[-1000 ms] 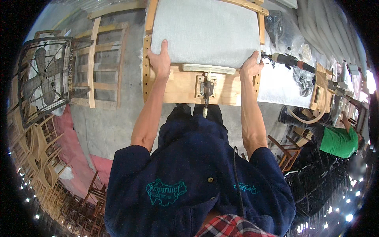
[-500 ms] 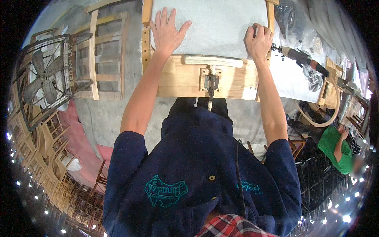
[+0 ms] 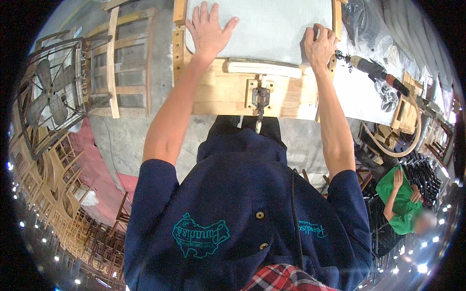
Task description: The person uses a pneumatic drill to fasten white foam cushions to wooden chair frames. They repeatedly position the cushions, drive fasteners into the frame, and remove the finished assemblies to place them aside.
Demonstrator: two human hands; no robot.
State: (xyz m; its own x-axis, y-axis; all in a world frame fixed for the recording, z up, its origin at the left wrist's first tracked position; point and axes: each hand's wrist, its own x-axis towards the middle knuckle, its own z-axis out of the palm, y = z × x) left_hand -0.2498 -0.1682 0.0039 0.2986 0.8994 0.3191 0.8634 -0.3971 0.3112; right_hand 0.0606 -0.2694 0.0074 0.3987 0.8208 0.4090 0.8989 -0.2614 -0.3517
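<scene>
A pale grey, fabric-like panel (image 3: 269,31) with rounded corners lies in a wooden jig (image 3: 223,94). Flat on the panel's left side rests my left hand (image 3: 208,35), fingers spread and nothing in its grasp. At the right edge, beside the right wooden rail (image 3: 337,17), my right hand (image 3: 320,49) has its fingers curled; its fingertips are hidden, so what they hold cannot be made out. Between my forearms, a metal toggle clamp (image 3: 261,97) is fixed to the jig's near board, with a white padded bar (image 3: 264,68) along the panel's near edge.
A power drill (image 3: 371,69) lies on the white surface to the right, near clear plastic sheeting (image 3: 366,29). Left stand a caged fan (image 3: 48,92) and a wooden frame (image 3: 112,63). Many chair frames (image 3: 53,189) are stacked beyond. A person in green (image 3: 405,206) is at the lower right.
Both hands keep their places on the panel, shifting only slightly with the view. The person in green has moved lower in the picture, with both hands now showing.
</scene>
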